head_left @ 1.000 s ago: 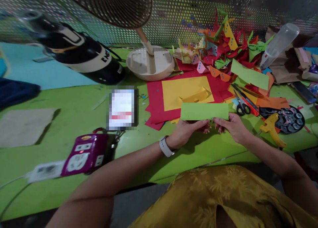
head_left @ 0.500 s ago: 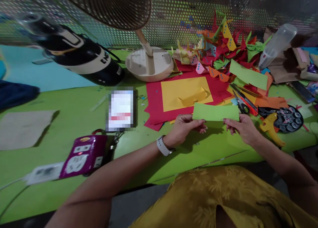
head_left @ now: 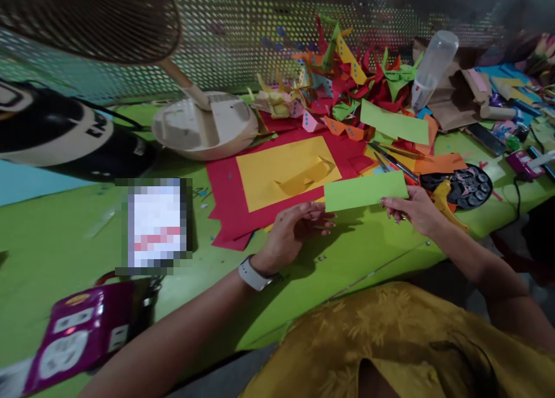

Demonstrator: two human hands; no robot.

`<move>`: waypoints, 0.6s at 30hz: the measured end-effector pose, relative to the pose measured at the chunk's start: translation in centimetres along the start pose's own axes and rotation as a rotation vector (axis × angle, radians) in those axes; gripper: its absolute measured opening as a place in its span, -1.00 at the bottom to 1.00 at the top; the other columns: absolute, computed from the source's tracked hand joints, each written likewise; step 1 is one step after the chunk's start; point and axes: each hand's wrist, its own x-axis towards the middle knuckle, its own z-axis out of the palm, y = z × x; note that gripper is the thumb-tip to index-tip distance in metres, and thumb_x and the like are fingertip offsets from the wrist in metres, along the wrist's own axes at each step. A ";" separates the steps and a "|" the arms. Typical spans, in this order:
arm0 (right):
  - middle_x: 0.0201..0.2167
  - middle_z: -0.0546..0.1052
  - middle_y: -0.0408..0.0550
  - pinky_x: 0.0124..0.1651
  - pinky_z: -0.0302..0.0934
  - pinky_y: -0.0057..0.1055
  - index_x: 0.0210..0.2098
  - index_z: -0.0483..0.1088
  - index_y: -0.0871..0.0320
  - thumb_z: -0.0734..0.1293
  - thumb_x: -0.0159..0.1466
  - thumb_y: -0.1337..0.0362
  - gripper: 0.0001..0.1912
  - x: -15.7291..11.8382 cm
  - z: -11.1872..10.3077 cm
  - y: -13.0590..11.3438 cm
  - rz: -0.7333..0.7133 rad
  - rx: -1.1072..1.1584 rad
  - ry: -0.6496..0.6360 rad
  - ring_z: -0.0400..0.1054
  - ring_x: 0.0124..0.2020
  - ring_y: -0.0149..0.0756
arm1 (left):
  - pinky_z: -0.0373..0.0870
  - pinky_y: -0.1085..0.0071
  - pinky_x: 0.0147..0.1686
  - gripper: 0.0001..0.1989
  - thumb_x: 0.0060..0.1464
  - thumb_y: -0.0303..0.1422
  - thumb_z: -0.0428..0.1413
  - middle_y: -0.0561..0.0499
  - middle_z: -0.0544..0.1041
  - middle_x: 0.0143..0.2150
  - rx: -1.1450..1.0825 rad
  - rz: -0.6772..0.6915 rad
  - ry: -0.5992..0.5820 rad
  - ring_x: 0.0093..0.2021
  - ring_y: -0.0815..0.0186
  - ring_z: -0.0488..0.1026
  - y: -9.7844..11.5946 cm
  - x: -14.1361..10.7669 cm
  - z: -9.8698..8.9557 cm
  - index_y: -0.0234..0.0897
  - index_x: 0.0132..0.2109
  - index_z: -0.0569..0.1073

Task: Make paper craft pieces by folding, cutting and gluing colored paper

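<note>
Above the near edge of the green desk point(head_left: 347, 253), the right hand point(head_left: 418, 212) pinches a green paper strip point(head_left: 362, 192) by its right end; the left hand point(head_left: 288, 236), fingers loosely curled, is near the strip's left end.

Room before us, clutter beyond
We could pass over the table point(head_left: 347, 259) between our forearms point(head_left: 463, 253); the fan base point(head_left: 234, 129) stands farther left, while the paper pile point(head_left: 342, 94), scissors point(head_left: 382, 159) and glue gun point(head_left: 443, 200) crowd our right.
</note>
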 end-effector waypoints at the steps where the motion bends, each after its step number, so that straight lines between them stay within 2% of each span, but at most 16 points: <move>1: -0.68 0.46 -0.21 -0.66 0.06 -0.53 -0.57 0.44 0.17 0.53 -0.03 0.08 -0.68 0.1 0.2 0.0 0.001 -0.012 -0.030 0.20 -0.72 -0.55 | 0.53 0.36 -0.46 -0.63 -0.36 -0.11 0.43 -0.08 0.66 -0.43 0.012 -0.050 -0.047 -0.44 0.18 0.60 0.0 -0.1 0.1 -0.26 -0.43 0.59; 3: -0.67 0.47 -0.21 -0.66 0.07 -0.53 -0.55 0.45 0.19 0.53 -0.03 0.08 -0.68 0.4 0.6 0.2 0.011 -0.025 -0.096 0.21 -0.72 -0.55 | 0.52 0.37 -0.45 -0.58 -0.38 -0.10 0.45 -0.12 0.68 -0.35 0.078 -0.112 -0.118 -0.38 0.14 0.62 -0.2 -0.4 0.3 -0.28 -0.39 0.60; 6: -0.65 0.48 -0.21 -0.64 0.10 -0.53 -0.53 0.46 0.20 0.55 -0.05 0.08 -0.66 0.9 1.7 0.7 0.029 0.006 -0.164 0.22 -0.71 -0.54 | 0.46 0.46 -0.52 -0.60 -0.37 -0.15 0.48 -0.17 0.68 -0.37 0.202 -0.113 -0.124 -0.44 0.22 0.60 -0.6 -0.6 0.3 -0.34 -0.41 0.62; 9: -0.62 0.50 -0.19 -0.64 0.09 -0.52 -0.49 0.47 0.19 0.59 -0.10 0.06 -0.62 1.3 3.0 1.2 0.022 0.035 -0.136 0.24 -0.69 -0.52 | 0.46 0.47 -0.52 -0.61 -0.34 -0.12 0.47 -0.17 0.66 -0.45 0.236 -0.078 -0.089 -0.51 0.29 0.56 -1.0 -0.6 0.2 -0.36 -0.46 0.62; 13: -0.63 0.47 -0.18 -0.63 0.09 -0.48 -0.53 0.44 0.17 0.58 -0.09 -0.03 -0.57 1.5 4.3 1.7 -0.014 0.020 -0.131 0.24 -0.67 -0.49 | 0.48 0.50 -0.51 -0.59 -0.40 -0.10 0.48 -0.12 0.65 -0.48 0.222 -0.051 -0.059 -0.52 0.32 0.55 -1.0 -0.6 0.3 -0.33 -0.47 0.63; 18: -0.66 0.42 -0.23 -0.61 0.08 -0.48 -0.54 0.40 0.15 0.59 -0.13 -0.05 -0.54 1.6 3.9 1.3 0.016 0.026 -0.106 0.22 -0.68 -0.51 | 0.51 0.47 -0.48 -0.58 -0.41 -0.10 0.48 -0.12 0.65 -0.48 0.226 -0.048 -0.032 -0.51 0.30 0.56 -1.0 -0.7 0.4 -0.33 -0.45 0.64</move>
